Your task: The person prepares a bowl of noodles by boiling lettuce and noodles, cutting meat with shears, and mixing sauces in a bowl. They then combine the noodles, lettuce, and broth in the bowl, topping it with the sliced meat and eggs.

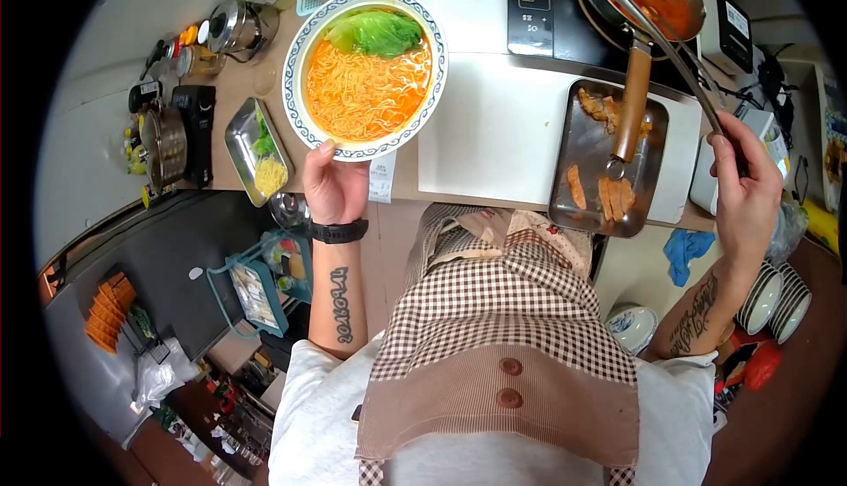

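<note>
My left hand [337, 182] holds a white bowl [294, 89] with a blue scroll-patterned rim, thumb over the edge and fingers hidden below. Inside lie noodles [366, 89] in orange-red broth, with a green lettuce leaf [375, 33] on the far side. My right hand [745, 164] is closed around long metal tongs [675, 54], which reach across the edge of a frying pan [701, 10] of red soup. The pan's wooden handle [632, 102] points towards me over a metal tray [593, 155] with pieces of browned, sliced food [615, 197].
The pan sits on a black induction cooker [531, 10]. A white board [481, 124] covers the counter's middle. At left are a small metal tray [238, 146] with greens and yellow shreds, pots [165, 146] and jars. Stacked bowls [776, 301] stand low at right.
</note>
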The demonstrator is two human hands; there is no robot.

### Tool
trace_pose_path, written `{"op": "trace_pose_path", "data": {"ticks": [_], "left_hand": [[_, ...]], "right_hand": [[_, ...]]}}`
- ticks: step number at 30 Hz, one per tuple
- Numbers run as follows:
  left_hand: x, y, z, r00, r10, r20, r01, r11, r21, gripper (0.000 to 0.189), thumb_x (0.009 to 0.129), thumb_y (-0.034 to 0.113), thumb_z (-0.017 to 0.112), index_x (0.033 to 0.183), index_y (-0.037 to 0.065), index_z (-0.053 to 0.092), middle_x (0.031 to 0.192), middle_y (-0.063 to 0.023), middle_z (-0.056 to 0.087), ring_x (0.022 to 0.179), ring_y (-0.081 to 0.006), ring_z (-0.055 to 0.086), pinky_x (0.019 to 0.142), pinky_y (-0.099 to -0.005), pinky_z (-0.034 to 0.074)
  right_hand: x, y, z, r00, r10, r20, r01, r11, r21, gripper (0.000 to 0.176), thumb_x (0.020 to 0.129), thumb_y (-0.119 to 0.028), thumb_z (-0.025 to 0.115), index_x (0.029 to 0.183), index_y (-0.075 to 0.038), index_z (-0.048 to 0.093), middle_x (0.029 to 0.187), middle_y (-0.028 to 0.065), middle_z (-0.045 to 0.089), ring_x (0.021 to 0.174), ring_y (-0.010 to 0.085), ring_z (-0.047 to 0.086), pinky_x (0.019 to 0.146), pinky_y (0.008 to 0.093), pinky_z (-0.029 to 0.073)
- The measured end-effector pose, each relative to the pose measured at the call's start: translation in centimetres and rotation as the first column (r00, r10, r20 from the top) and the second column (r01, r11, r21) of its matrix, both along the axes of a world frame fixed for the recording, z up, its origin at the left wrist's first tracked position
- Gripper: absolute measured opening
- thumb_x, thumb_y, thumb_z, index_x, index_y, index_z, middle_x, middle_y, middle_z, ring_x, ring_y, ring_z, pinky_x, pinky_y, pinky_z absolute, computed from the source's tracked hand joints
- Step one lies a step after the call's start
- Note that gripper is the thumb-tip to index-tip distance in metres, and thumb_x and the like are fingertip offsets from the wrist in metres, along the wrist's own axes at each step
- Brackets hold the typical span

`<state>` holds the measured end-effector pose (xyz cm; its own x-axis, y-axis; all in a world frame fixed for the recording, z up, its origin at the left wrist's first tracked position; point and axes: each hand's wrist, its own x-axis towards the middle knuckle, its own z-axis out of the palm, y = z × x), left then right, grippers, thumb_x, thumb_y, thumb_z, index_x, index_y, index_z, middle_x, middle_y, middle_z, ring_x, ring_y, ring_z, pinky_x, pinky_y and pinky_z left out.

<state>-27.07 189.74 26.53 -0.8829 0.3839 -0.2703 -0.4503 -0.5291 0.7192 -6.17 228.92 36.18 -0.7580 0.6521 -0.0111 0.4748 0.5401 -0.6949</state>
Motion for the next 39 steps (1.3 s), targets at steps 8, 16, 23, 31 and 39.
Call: {"op": "trace_pose_path", "data": {"ticks": [8,16,23,31,39], "left_hand": [[0.0,5.5,-1.7,0.995,-0.088,0.04,0.089,0.996,-0.028,0.057,0.089,0.015,0.058,0.142,0.004,0.041,0.142,-0.0124,0.051,0.128,-0.0274,0.053,0.106,-0.0457,0.044],[0.1,11.6,-3.4,0.982,-0.172,0.076,0.172,0.985,0.005,0.059,0.087,0.008,0.057,0.142,0.006,0.037,0.14,-0.0118,0.051,0.125,-0.0269,0.054,0.103,-0.0443,0.047],[-0.4,15.6,-5.4,0.968,-0.239,0.082,0.238,0.971,0.013,0.06,0.086,0.005,0.057,0.143,0.009,0.037,0.137,-0.0104,0.053,0.122,-0.0247,0.056,0.101,-0.0437,0.048],[-0.9,17.2,-6.1,0.958,-0.262,0.117,0.261,0.965,0.022,0.065,0.087,0.002,0.056,0.147,0.009,0.033,0.137,-0.01,0.052,0.122,-0.0234,0.055,0.101,-0.0421,0.049],[-0.6,17.2,-6.5,0.95,-0.286,0.127,0.289,0.957,-0.004,0.065,0.087,0.002,0.055,0.148,0.009,0.032,0.138,-0.0102,0.051,0.124,-0.0235,0.054,0.101,-0.0415,0.049]], "right_hand": [[0.8,7.1,-0.5,0.978,-0.161,0.13,0.119,0.952,0.282,0.025,0.091,-0.013,0.06,0.111,-0.001,0.067,0.087,0.0175,0.069,0.074,0.0266,0.066,0.07,0.0345,0.051],[-4.2,13.7,-3.3,0.975,-0.037,0.219,-0.097,0.817,0.568,0.025,0.089,-0.016,0.058,0.109,-0.004,0.068,0.102,0.0208,0.069,0.095,0.0389,0.065,0.085,0.0457,0.052],[-11.5,16.7,-7.2,0.925,-0.004,0.379,-0.207,0.833,0.514,0.024,0.085,-0.014,0.055,0.101,-0.002,0.069,0.098,0.0222,0.069,0.09,0.0415,0.066,0.083,0.0491,0.053],[-8.3,8.7,0.0,0.958,0.237,0.16,-0.281,0.881,0.38,0.019,0.087,-0.01,0.061,0.103,-0.003,0.07,0.1,0.018,0.07,0.09,0.0372,0.067,0.082,0.044,0.053],[-10.2,2.8,-2.7,0.868,0.449,0.211,-0.496,0.788,0.363,0.021,0.086,-0.01,0.062,0.105,-0.001,0.065,0.097,0.0156,0.068,0.083,0.0356,0.067,0.076,0.0441,0.054]]}}
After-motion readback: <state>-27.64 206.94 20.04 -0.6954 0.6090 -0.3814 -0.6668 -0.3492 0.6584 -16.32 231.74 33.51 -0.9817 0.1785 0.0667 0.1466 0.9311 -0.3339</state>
